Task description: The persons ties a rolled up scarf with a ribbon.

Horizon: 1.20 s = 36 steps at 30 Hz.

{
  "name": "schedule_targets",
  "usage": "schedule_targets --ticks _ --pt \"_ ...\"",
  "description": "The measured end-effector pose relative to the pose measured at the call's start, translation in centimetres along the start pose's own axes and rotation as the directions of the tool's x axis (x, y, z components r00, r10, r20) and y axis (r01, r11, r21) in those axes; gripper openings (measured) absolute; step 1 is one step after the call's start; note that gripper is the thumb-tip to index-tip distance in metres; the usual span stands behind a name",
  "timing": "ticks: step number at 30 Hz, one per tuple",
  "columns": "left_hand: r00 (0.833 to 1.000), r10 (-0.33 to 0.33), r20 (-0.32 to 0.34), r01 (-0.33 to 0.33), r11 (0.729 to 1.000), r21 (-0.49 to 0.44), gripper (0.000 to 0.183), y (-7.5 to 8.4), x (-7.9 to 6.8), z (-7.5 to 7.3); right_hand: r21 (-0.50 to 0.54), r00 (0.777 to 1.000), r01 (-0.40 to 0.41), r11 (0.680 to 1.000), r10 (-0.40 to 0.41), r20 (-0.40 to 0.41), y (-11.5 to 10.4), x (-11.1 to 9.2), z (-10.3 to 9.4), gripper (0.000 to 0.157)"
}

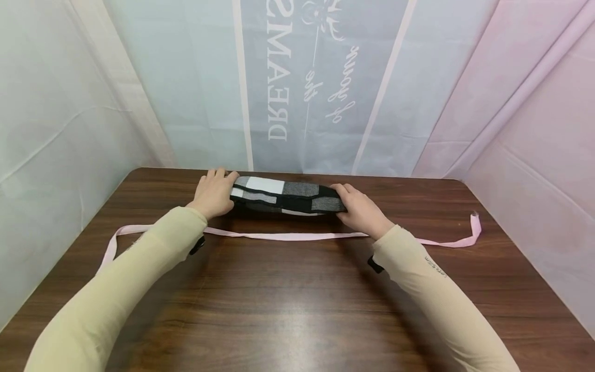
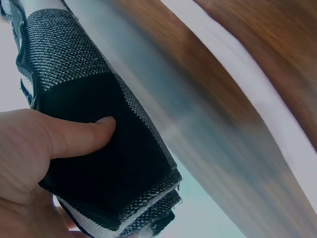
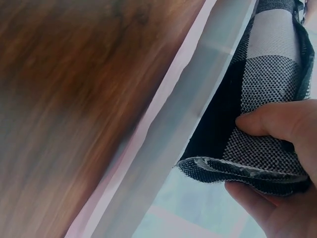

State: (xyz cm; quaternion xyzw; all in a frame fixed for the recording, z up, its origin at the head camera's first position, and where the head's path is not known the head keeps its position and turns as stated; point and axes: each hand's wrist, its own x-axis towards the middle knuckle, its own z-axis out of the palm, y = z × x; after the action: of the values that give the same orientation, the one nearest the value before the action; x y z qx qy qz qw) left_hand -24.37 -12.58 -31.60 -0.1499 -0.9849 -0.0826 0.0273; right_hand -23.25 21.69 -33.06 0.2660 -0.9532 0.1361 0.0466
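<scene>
A folded black, grey and white checked cloth [image 1: 293,196] is held lengthwise between my two hands, near the table's far edge. My left hand [image 1: 214,194] grips its left end; in the left wrist view the thumb [image 2: 84,136] presses on a black square and the fingers are mostly hidden beneath. At the other end my right hand [image 1: 360,206] pinches the layers, thumb [image 3: 262,121] on one side and a finger below. Loose layered edges show at both ends. A long pink ribbon [image 1: 297,236] lies across the table on the near side of the cloth, passing under both forearms.
The brown wooden table [image 1: 288,289] has a glossy reflection toward the front. Behind it hangs a pale blue-grey printed curtain [image 1: 321,103] with lettering, and light cloth panels close in the left and right sides. The ribbon's right end [image 1: 475,227] bends toward the back.
</scene>
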Motion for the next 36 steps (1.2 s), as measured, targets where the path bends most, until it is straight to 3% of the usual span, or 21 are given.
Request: schedule_targets --ticks 18,36 --pt "1.0 0.022 0.007 -0.022 1.0 -0.018 0.06 1.4 1.2 1.1 0.0 0.999 -0.041 0.999 0.041 0.001 1.1 -1.3 -0.7 0.064" --pt "0.996 0.094 0.003 -0.093 0.995 -0.019 0.062 2.9 3.4 1.7 -0.009 0.994 -0.04 0.999 0.039 -0.102 1.0 -4.9 -1.8 0.058"
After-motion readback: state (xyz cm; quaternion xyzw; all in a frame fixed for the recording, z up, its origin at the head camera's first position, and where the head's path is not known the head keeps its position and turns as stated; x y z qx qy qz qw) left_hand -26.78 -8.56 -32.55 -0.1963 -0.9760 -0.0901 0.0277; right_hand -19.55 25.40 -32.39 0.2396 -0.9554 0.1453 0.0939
